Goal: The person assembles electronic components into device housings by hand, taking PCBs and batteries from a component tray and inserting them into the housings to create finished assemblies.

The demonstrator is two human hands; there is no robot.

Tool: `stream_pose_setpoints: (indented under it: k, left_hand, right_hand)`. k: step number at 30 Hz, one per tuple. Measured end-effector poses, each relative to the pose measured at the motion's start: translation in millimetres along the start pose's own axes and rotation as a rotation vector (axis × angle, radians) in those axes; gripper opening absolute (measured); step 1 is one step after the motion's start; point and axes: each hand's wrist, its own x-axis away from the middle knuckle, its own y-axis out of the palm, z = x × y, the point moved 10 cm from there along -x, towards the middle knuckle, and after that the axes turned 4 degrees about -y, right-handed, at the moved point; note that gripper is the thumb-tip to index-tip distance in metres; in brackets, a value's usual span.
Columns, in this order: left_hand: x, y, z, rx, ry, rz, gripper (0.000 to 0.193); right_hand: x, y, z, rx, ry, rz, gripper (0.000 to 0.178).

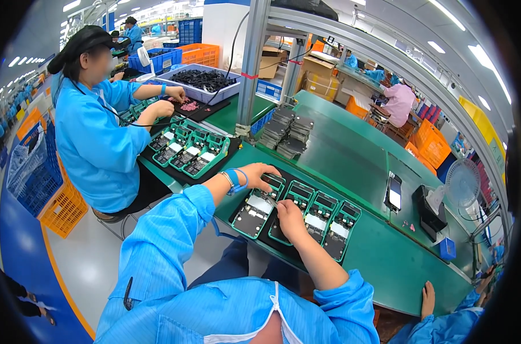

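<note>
In front of me a row of green-framed device housings (335,236) with black boards and white labels lies on a black mat. My left hand (257,176), with a blue band at the wrist, is closed over the far end of the leftmost device housing (252,213), its fingers gripping the upper edge. My right hand (292,221) reaches over the right side of that housing. Its thumb and fingers are pinched together; a small thin thing seems to show at the tips, too small to name.
Stacked dark plates (292,137) stand beyond the housings. A phone (393,192), a black tissue box (431,212) and a small blue box (448,248) are to the right. A metal post (252,69) rises ahead. At left a co-worker (97,126) handles similar housings (197,152); another person's hand (428,299) rests at right.
</note>
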Motion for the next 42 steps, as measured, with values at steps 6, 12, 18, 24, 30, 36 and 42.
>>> stream_pose_setpoints:
  k: [6,12,18,24,30,36,42]
  left_hand:
    - [4.0,-4.5,-4.8,0.019,0.063,0.075,0.057]
    - [2.4,-1.2,-1.9,-0.014,-0.015,0.011,0.056]
    - [3.5,-3.1,-4.1,0.004,0.000,0.016,0.055]
    - [2.7,-3.7,0.0,-0.012,0.006,0.021,0.055]
    - [1.2,-3.8,-1.6,0.020,0.063,0.064,0.055]
    - [-2.5,-4.4,-1.3,0.004,0.072,0.072,0.055]
    - [0.6,-4.5,0.3,0.027,0.074,0.070,0.055]
  right_hand:
    - [16.4,16.2,-2.8,-0.809,0.620,-0.186,0.016]
    - [3.3,-0.3,-12.0,-0.193,0.079,-0.015,0.013]
    - [16.5,-5.2,-76.6,0.567,-0.421,-0.025,0.027]
    - [27.1,-3.7,-93.2,0.737,-0.728,0.024,0.030]
    - [17.2,-7.9,-74.2,0.618,-0.453,-0.055,0.029]
    - [10.0,-23.0,-55.0,0.370,-0.114,-0.032,0.019]
    - [17.8,-23.4,-55.6,0.314,-0.106,0.057,0.018]
